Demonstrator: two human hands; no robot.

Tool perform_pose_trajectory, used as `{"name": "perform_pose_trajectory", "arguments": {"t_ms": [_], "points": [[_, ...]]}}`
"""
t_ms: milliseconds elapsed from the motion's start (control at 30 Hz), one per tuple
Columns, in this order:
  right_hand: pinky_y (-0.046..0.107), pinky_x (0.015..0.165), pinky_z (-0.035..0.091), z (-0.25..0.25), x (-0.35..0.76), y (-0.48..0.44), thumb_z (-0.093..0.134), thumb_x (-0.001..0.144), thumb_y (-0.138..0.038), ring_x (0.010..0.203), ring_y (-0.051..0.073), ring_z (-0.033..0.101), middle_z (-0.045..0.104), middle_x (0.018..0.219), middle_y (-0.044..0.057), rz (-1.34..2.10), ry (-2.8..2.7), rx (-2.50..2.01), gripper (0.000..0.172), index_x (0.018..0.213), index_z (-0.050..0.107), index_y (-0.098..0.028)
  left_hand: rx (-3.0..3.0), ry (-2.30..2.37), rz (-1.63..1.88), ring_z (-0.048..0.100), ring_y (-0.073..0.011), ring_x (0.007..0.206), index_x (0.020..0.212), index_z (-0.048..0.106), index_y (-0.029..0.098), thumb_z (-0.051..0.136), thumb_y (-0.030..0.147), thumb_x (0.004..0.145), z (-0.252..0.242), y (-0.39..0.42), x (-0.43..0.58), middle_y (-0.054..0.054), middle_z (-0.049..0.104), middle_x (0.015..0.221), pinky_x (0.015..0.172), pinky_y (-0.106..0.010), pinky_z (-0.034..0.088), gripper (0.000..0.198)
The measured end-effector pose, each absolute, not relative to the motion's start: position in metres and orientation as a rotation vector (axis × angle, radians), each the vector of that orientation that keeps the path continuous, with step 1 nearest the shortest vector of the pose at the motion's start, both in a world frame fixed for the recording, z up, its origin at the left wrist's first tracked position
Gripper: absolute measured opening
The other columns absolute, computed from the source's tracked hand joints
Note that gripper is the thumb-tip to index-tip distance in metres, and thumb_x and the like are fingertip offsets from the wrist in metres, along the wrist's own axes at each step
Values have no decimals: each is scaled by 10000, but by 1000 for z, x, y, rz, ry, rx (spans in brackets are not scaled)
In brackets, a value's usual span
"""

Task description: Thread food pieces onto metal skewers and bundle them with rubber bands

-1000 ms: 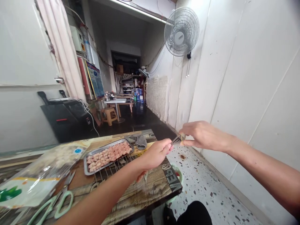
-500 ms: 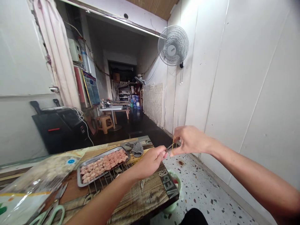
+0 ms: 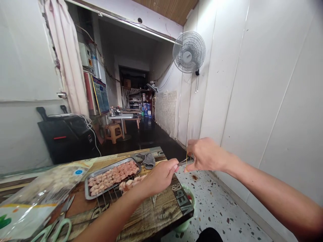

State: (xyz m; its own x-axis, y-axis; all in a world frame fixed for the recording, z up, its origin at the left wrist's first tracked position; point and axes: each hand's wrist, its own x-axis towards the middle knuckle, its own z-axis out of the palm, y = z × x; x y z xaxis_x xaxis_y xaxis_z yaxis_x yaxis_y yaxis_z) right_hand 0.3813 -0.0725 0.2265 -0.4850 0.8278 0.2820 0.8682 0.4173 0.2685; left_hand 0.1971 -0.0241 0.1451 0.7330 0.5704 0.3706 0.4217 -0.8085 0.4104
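Observation:
My left hand (image 3: 164, 173) is closed round a bundle of thin metal skewers (image 3: 182, 162), whose tips poke out to the right. Pieces of raw meat (image 3: 131, 183) show beyond my left forearm, apparently on the held skewers; the hand hides the join. My right hand (image 3: 205, 154) is just right of the tips, stretching a yellow rubber band (image 3: 186, 158) between thumb and fingers. The band stands around or beside the tips; I cannot tell which. Left of my hands, a metal tray (image 3: 87, 188) holds rows of skewered meat, skewer ends sticking out over its near edge.
Green-handled scissors (image 3: 59, 228) and a clear plastic bag (image 3: 47, 188) of pale pieces lie at the table's left. A grey cloth (image 3: 148, 160) sits behind the tray. Below the wooden table's (image 3: 161, 215) right edge stands a green bin (image 3: 190, 195). A wall fan (image 3: 189, 52) hangs above.
The view has shifted slightly. More meat shows beyond my left forearm, and the skewer tips are more exposed. My right hand keeps the rubber band stretched near them.

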Motion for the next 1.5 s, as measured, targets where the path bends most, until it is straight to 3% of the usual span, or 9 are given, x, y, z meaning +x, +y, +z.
{"name": "perform_pose_trajectory", "arguments": {"t_ms": [367, 667, 1000, 1300, 1500], "points": [[253, 494, 257, 234, 384, -75, 608, 638, -633, 567, 116, 493, 576, 720, 24, -393, -2427, -1421, 480, 724, 663, -164, 2471, 739, 760, 415, -132, 630, 682, 379, 193, 282, 260, 893, 156, -29, 191, 20, 441, 659, 594, -244, 296, 242], [255, 487, 257, 229, 373, -71, 533, 666, -694, 556, 122, 492, 585, 739, 51, -509, -2482, -1465, 568, 731, 662, -145, 2498, 746, 731, 425, -141, 647, 704, 407, 192, 274, 244, 895, 152, -27, 191, 5, 493, 690, 606, -251, 294, 237], [245, 503, 275, 227, 369, -71, 594, 646, -642, 619, 143, 539, 606, 717, 29, -341, -2475, -1398, 486, 723, 677, -169, 2401, 721, 723, 389, -130, 641, 672, 382, 188, 288, 271, 893, 157, -33, 184, 19, 421, 663, 612, -247, 286, 255], [245, 506, 259, 222, 362, -77, 664, 579, -611, 579, 123, 489, 572, 655, 10, -312, -2468, -1345, 450, 644, 633, -166, 2269, 655, 789, 350, -118, 627, 658, 380, 184, 330, 348, 895, 161, -48, 179, 19, 400, 661, 583, -242, 282, 293], [239, 517, 292, 196, 355, -76, 333, 913, -399, 501, 80, 362, 424, 530, -30, 48, -2266, -1210, 442, 592, 519, -160, 1641, 539, 1019, 246, -74, 541, 740, 427, 179, 439, 424, 861, 173, -47, 174, 57, 292, 616, 504, -205, 242, 273]]}}
